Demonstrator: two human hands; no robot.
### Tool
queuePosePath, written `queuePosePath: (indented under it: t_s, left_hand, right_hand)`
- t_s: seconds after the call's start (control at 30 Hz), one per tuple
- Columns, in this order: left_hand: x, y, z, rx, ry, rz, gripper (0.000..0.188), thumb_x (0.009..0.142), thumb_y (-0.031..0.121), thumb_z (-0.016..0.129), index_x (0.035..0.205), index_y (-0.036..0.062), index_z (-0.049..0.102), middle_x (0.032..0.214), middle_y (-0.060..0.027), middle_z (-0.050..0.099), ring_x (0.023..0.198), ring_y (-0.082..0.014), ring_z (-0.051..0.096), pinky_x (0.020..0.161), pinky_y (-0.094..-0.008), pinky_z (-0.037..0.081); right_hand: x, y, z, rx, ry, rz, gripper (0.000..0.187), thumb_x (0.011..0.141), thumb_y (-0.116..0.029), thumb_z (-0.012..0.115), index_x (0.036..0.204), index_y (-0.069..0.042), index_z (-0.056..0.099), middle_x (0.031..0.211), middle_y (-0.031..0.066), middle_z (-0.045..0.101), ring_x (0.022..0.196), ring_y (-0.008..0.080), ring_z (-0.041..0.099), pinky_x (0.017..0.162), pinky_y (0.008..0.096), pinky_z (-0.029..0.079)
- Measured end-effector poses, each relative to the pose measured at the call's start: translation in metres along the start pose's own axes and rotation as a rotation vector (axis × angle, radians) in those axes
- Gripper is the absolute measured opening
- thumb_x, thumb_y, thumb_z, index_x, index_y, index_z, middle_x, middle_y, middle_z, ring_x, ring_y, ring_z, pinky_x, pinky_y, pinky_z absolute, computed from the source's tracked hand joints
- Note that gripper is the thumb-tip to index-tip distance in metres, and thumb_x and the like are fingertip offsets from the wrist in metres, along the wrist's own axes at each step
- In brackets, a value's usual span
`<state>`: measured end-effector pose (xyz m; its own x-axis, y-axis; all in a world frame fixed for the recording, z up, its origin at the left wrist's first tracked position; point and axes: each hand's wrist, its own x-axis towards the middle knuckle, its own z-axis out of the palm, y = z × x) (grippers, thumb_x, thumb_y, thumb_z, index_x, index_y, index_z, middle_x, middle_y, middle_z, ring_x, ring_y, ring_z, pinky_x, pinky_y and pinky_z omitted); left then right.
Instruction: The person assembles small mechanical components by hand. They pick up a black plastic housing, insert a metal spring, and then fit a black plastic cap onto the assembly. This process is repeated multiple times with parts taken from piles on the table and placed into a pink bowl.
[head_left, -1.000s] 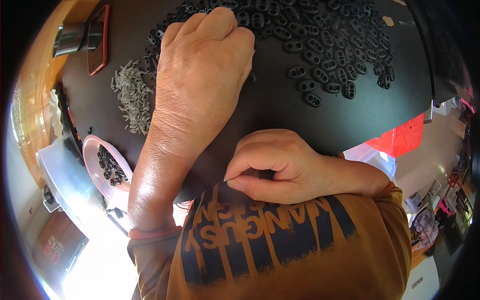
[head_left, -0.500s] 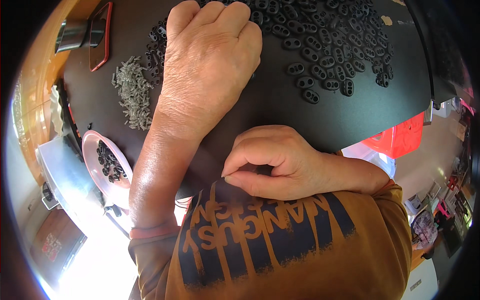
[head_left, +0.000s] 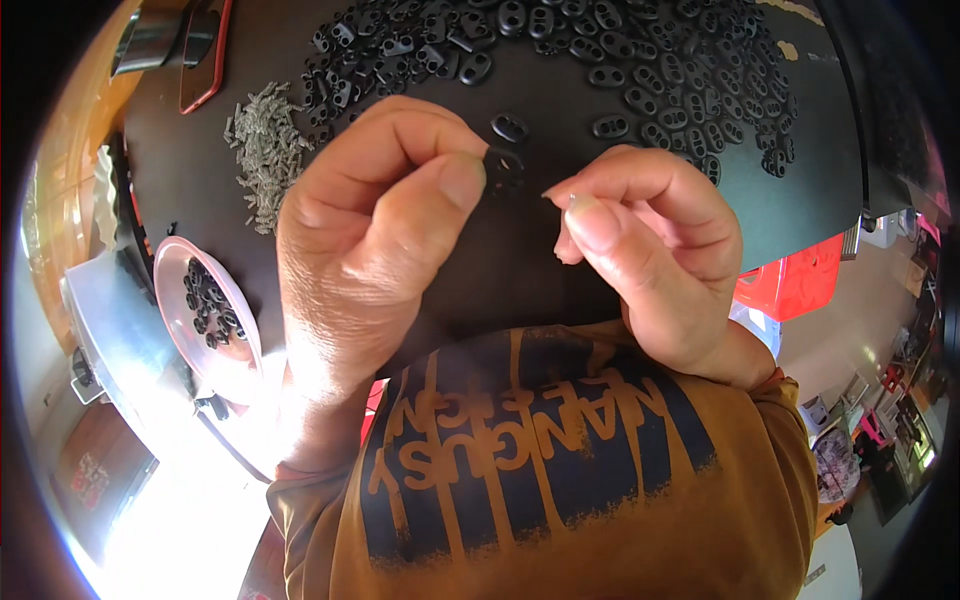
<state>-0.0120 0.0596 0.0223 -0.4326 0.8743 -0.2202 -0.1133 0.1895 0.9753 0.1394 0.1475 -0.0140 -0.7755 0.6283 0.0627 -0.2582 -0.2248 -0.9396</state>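
Note:
My left hand (head_left: 375, 215) is closed, with thumb and forefinger pinching a small black plastic cord-lock part (head_left: 507, 160) that has a hole in it. Facing it across a narrow gap is my right hand (head_left: 655, 235), its thumb and forefinger pressed together. A tiny silvery piece (head_left: 572, 198) shows between those fingertips, too small to tell its kind. Just beyond the hands, a two-holed oval black cord-lock piece (head_left: 510, 126) lies alone on the dark table. Farther off spread many similar oval pieces (head_left: 690, 85) and, to the left, a heap of smaller black parts (head_left: 375, 60).
Left of my left hand lies a pile of small metal springs (head_left: 265, 150). A pink bowl (head_left: 163, 290) holding black parts stands at the left table edge. A red-edged phone (head_left: 207, 55) is at the far left, and a red plastic basket (head_left: 795, 280) sits beyond the right edge.
My left hand has come back from the heap of small black parts with a black piece in its fingers. My right hand has lifted from near my shirt toward it.

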Motion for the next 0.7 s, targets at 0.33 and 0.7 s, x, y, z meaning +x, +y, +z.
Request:
queuePosePath:
  t_s: [0.33, 0.7]
  left_hand:
    - [-0.014, -0.009, 0.005, 0.208, 0.049, 0.115, 0.012, 0.081, 0.011, 0.054, 0.081, -0.0002, 0.055, 0.086, -0.0043, 0.049, 0.07, -0.008, 0.043, 0.065, -0.021, 0.035]
    - [-0.016, -0.014, 0.003, 0.407, 0.05, 0.298, 0.006, 0.081, 0.005, 0.054, 0.085, 0.0012, 0.055, 0.088, -0.005, 0.05, 0.075, -0.0087, 0.045, 0.067, -0.021, 0.037]
  right_hand:
    - [-0.001, -0.003, 0.012, -0.017, -0.027, 0.086, 0.01, 0.083, -0.002, 0.054, 0.092, 0.001, 0.056, 0.077, 0.0049, 0.056, 0.068, 0.0085, 0.054, 0.061, 0.0208, 0.043]
    - [0.002, 0.002, 0.008, -0.344, -0.089, -0.122, 0.01, 0.081, 0.004, 0.055, 0.09, 0.004, 0.054, 0.081, 0.0073, 0.056, 0.068, 0.0086, 0.051, 0.059, 0.0208, 0.041]
